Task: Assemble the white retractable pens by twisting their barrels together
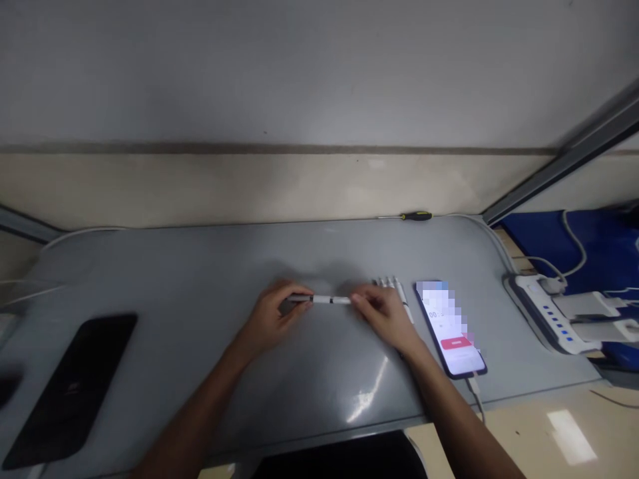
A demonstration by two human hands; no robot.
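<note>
A thin white pen-like stick point(323, 299) with dark bands is held level above the grey table point(200, 266). My left hand point(277, 313) pinches its darker left end between thumb and fingers. At the other end, the fingertips of my right hand point(382, 311) close on the white tip. Several similar white and silver sticks point(401, 293) lie side by side just beyond and to the right of my right hand, which partly hides them.
A lit phone point(450, 332) with a cable lies right of my right hand. Further right is a power strip point(549, 316) with plugs. A screwdriver point(417, 216) rests at the back edge. A black phone-like device point(72, 392) lies at the left.
</note>
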